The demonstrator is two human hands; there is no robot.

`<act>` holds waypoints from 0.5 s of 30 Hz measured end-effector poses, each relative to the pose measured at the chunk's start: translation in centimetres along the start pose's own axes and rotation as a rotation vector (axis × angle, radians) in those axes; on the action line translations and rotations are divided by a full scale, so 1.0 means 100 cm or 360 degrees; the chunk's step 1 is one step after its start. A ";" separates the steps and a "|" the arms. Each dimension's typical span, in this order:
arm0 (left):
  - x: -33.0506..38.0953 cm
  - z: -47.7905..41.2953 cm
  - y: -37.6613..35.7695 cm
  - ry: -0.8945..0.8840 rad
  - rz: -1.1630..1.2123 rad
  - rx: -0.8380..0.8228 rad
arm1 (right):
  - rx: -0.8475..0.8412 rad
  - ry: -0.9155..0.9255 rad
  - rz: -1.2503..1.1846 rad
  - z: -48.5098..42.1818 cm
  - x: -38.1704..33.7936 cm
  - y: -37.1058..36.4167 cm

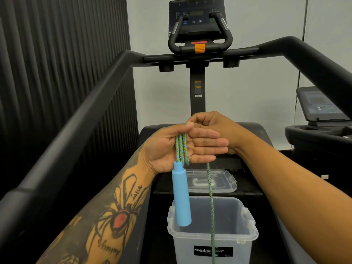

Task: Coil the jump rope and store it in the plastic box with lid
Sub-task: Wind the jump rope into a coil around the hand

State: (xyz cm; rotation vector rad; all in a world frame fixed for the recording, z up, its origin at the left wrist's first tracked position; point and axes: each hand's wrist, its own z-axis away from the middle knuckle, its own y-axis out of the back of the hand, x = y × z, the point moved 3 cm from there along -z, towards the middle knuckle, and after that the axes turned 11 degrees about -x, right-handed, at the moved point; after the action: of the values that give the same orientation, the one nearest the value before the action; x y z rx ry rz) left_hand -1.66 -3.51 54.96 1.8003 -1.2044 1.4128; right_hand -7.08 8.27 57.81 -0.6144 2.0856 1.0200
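My left hand [182,147] is held palm up with several turns of the blue-green braided jump rope [182,148] wound across the palm, thumb pressing them down. A light blue handle [181,195] hangs from the rope below the palm. My right hand [207,122] is curled just behind the left fingers, apparently pinching the rope; that grip is hidden. A loose strand [211,206] drops from under the left fingers, past the open clear plastic box [247,235]. The box's clear lid [226,180] lies flat beyond it.
The box and lid rest on a treadmill belt [253,189]. Black handrails [80,119] run along both sides, with the console [198,18] ahead. A second machine [322,119] stands at the right.
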 end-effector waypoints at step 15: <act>0.011 0.017 0.026 -0.0003 -0.0197 0.0330 | -0.0249 -0.0327 0.0592 0.079 0.025 -0.083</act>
State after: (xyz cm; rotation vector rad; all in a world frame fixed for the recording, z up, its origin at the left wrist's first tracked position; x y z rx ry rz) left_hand -3.10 -6.46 55.23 1.9790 -0.9584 1.5100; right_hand 0.05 9.67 48.60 -0.1840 1.9890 1.4024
